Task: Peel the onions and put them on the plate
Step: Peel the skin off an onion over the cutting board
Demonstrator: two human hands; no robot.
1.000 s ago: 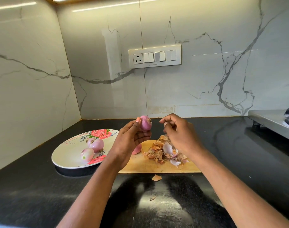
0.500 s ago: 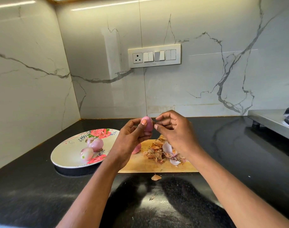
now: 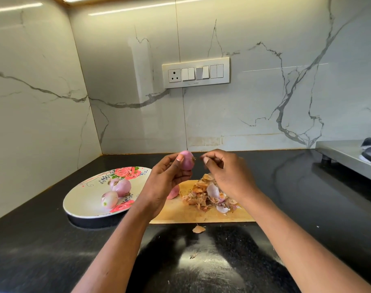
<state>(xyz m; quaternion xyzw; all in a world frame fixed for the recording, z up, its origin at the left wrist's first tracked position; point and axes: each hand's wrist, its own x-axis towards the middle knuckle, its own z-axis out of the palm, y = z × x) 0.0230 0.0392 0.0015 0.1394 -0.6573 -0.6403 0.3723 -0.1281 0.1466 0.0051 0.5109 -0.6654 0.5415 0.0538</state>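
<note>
The left hand [image 3: 161, 182] holds a small pink onion [image 3: 187, 160] raised above the black tabletop [image 3: 307, 208], fingers and thumb curled round it, with the thumb lying on the onion's near face. The right hand [image 3: 226, 172] is just beside the onion's right end, its fingers curled and its fingertips [image 3: 206, 159] drawn together in a narrow pinch; motion blur hides whether they grip a shred of skin. Below the hands, a wooden cutting board [image 3: 180, 216] carries a pile of dry onion skins [image 3: 207, 195], and another onion [image 3: 173, 192] on the board shows partly behind the left hand. Left of the board, a floral plate [image 3: 83, 199] holds two peeled onions [image 3: 120, 187], lying close together. One loose skin flake [image 3: 199, 229] lies on the tabletop just in front of the board. A switch panel [image 3: 196, 72] is mounted on the marble wall behind.
</note>
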